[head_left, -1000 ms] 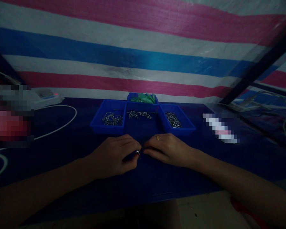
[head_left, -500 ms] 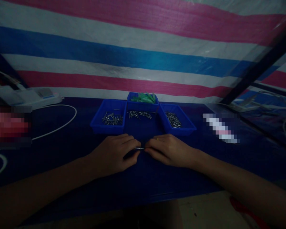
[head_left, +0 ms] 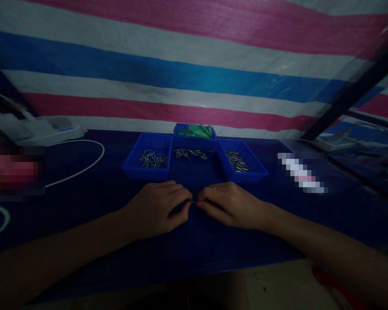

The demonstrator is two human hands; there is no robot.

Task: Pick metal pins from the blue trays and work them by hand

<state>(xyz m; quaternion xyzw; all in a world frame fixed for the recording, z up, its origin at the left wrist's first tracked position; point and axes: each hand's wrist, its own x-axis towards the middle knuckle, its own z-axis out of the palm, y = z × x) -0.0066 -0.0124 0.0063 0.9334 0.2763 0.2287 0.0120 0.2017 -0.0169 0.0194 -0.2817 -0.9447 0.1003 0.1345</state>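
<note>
My left hand (head_left: pixel 163 206) and my right hand (head_left: pixel 229 203) meet over the dark blue table, fingertips almost touching. Each is closed in a pinch on one end of a thin metal rod (head_left: pixel 194 202), of which only a short bit shows in the gap. Just beyond them, loose metal rods (head_left: pixel 191 153) lie on the table. More rods are in the left blue bin (head_left: pixel 145 174) and in the right blue bin (head_left: pixel 248 175).
Behind the loose rods is a blue bin (head_left: pixel 194 141) with green plastic packets (head_left: pixel 198 131). A white cable (head_left: pixel 101 150) curves across the left side, near a white device (head_left: pixel 51 134). A striped sheet (head_left: pixel 194 77) hangs at the back.
The two hands have drawn slightly closer, and less of the metal rod shows between the fingertips. The view has shifted a little; the bins stay in place.
</note>
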